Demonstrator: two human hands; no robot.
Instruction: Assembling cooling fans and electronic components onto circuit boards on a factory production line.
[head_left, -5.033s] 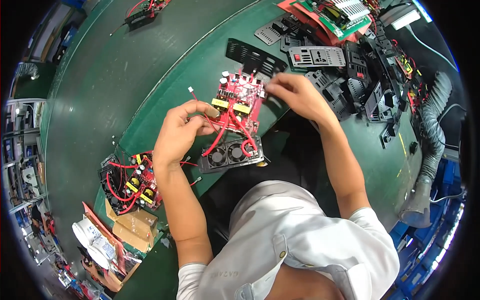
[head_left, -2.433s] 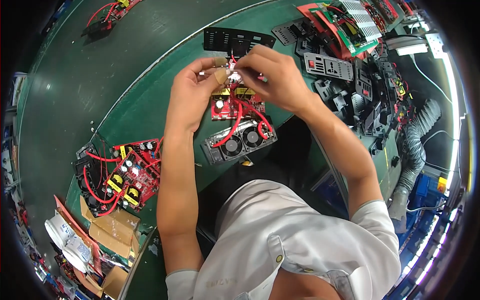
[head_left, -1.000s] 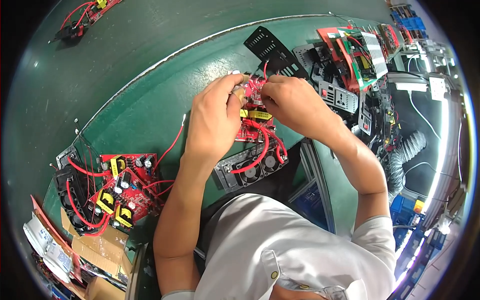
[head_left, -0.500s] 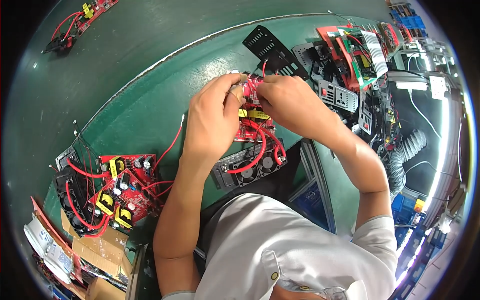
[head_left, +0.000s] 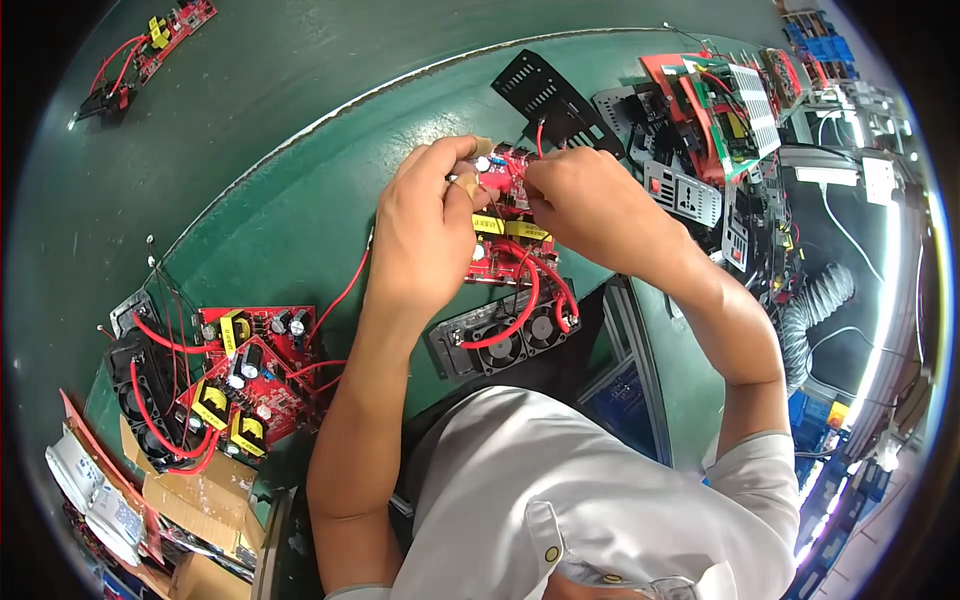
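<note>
A red circuit board (head_left: 508, 245) with yellow parts and looping red wires lies on the green bench, joined to a black panel with two small fans (head_left: 505, 340) at its near end. My left hand (head_left: 425, 235) grips the board's far left corner, the thumb taped. My right hand (head_left: 585, 205) pinches something small at the board's far edge, next to an upright red wire; what it pinches is hidden by the fingers.
A second red board with black fan unit and red wires (head_left: 215, 375) lies at the left. A black vented plate (head_left: 550, 95) sits behind the hands. Black panels, sockets and more boards (head_left: 720, 110) crowd the right. Cardboard boxes (head_left: 175, 505) stand at lower left.
Over five seconds both hands moved from the board's sides to its far edge and closed there. In the last second the hands have hardly shifted.
</note>
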